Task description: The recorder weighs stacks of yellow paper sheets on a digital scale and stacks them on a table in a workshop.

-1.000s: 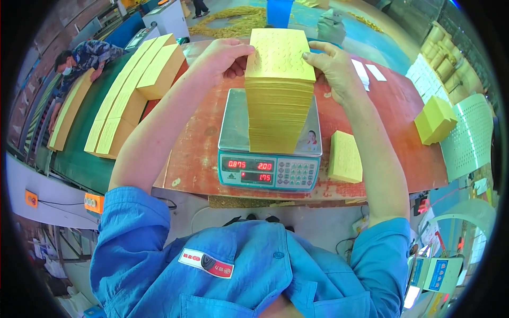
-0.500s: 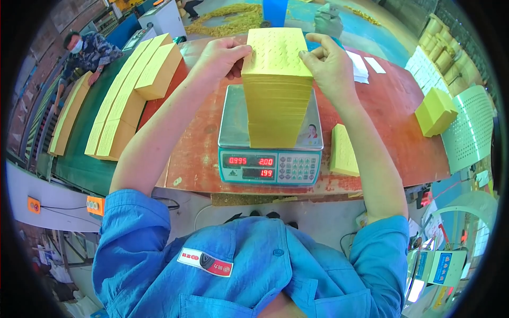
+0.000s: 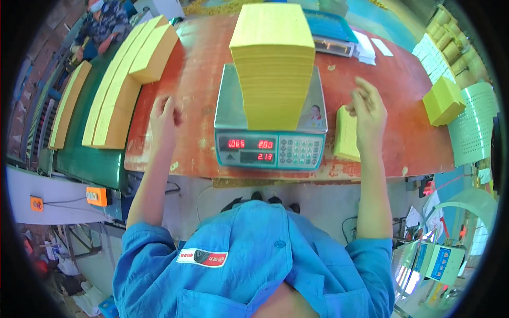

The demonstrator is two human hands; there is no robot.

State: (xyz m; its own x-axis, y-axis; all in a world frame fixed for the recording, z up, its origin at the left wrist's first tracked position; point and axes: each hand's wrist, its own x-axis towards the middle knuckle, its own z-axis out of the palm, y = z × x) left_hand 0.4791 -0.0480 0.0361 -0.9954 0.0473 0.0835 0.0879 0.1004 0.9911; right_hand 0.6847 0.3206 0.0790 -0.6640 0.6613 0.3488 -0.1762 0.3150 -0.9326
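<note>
A tall stack of yellow paper sheets [image 3: 273,79] stands upright on the metal pan of a digital weighing scale [image 3: 269,151], whose red display is lit. My left hand [image 3: 165,114] is off to the left of the scale, above the red tabletop, its fingers curled in with nothing seen in them. To the right of the scale my right hand [image 3: 367,114] hovers beside a small yellow stack [image 3: 347,139] and partly covers it. That hand's fingers are loosely bent and apart, and it holds nothing. Neither hand touches the tall stack.
Long rows of yellow stacks [image 3: 114,100] lie on a green belt [image 3: 93,167] at the left; a co-worker [image 3: 106,26] is beyond them. Behind the tall stack sits another scale [image 3: 331,34], with white papers [image 3: 363,47] beside it. A yellow block [image 3: 442,102] lies far right.
Both hands have let go of the stack's top and moved apart and nearer to me. The top sheets now lie flush on the stack. The scale's displayed reading has changed.
</note>
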